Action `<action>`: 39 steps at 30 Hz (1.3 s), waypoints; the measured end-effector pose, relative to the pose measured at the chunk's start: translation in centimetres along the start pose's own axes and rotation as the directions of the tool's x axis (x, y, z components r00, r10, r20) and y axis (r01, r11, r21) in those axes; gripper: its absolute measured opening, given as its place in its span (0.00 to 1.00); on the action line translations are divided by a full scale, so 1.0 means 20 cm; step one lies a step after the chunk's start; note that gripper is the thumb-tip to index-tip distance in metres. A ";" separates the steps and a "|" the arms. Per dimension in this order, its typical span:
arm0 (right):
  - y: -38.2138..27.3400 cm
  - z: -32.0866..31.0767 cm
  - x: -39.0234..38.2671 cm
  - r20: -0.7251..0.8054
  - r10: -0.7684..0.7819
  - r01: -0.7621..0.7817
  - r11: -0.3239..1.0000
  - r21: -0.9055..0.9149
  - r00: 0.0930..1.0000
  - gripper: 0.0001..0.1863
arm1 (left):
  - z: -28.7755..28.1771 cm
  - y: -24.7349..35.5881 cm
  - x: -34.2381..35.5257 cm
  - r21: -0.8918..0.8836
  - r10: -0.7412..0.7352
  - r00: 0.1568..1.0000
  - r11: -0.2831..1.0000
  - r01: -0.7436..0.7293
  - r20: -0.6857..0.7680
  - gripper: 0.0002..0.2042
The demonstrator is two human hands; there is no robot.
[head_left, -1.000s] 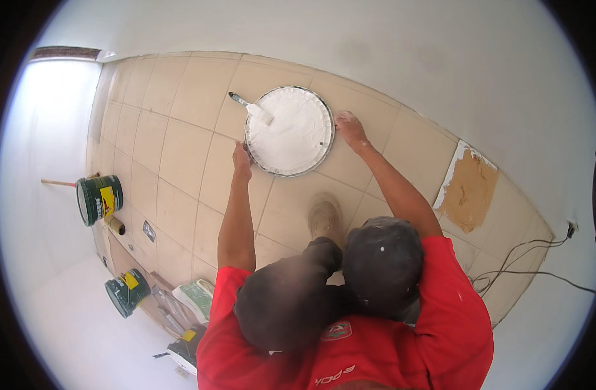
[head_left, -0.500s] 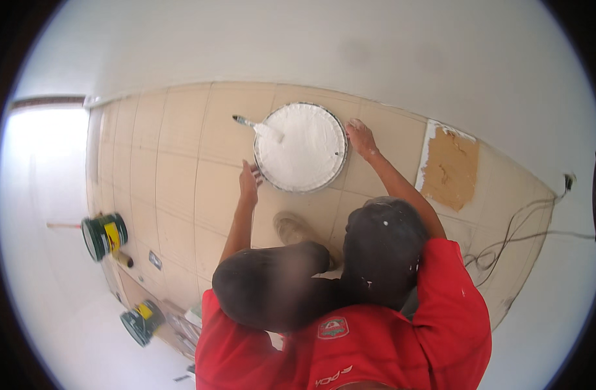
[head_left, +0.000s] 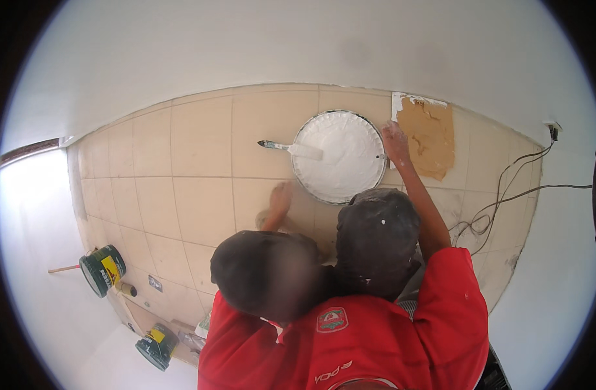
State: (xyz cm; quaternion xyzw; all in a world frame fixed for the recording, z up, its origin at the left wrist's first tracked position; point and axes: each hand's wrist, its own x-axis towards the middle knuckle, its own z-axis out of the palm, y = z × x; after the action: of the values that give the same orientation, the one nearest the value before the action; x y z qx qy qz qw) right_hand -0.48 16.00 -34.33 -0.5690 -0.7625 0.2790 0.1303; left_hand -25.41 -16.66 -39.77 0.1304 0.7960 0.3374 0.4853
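Observation:
A round basin (head_left: pixel 381 170) full of white plaster sits on the beige floor tiles (head_left: pixel 200 140). A metal trowel (head_left: pixel 289 148) lies with its blade in the plaster, and its handle sticks out over the left rim. My right hand (head_left: pixel 395 139) grips the basin's right rim. My left hand (head_left: pixel 279 197) is blurred, low over the tile just left of the basin's near edge, and holds nothing. My red sleeves and dusty dark trousers fill the lower middle of the view.
A brown board (head_left: pixel 430 134) with white smears lies right of the basin against the white wall (head_left: pixel 246 45). Dark cables (head_left: pixel 506 195) run over the tiles at right. Two green paint cans (head_left: pixel 103 270) (head_left: pixel 156 346) stand at lower left.
My left hand has come off the basin's left rim and dropped toward me. The right hand stays on the rim. The basin now sits closer to the brown board.

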 end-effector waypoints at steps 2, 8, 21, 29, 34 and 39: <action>0.07 -0.03 -0.04 -0.103 -0.056 0.053 0.998 -0.033 0.993 0.18 | -0.04 0.21 0.03 0.252 0.196 0.953 0.958 -0.136 -0.231 0.24; -0.11 0.10 -0.25 -0.171 -0.350 0.355 0.935 -0.003 0.921 0.15 | -0.37 0.42 0.33 0.776 0.691 0.716 0.398 -0.489 0.097 0.38; -0.34 0.04 -0.43 -0.072 -0.552 0.557 0.827 0.079 0.831 0.14 | -0.43 0.57 0.37 0.767 0.650 0.656 0.171 -0.619 0.384 0.15; -0.39 -0.14 -0.32 0.054 -0.375 0.359 0.914 0.190 0.925 0.17 | -0.45 0.82 0.12 0.617 0.742 0.581 0.293 -0.730 0.335 0.11; -0.67 -0.11 -0.25 0.046 -0.702 0.681 0.702 0.206 0.710 0.21 | -0.24 1.10 -0.09 0.503 0.849 0.372 0.151 -0.851 0.375 0.06; -0.74 -0.07 -0.13 0.150 -0.734 0.725 0.678 0.117 0.662 0.12 | -0.03 1.18 -0.10 0.406 0.860 0.365 0.209 -0.890 0.357 0.05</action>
State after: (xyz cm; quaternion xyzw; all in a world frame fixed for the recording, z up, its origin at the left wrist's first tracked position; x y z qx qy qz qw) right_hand -10.80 10.99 -24.43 -0.1845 -0.9281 0.2728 0.1735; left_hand -27.74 -0.43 -22.61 0.6946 0.6268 0.3085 0.1718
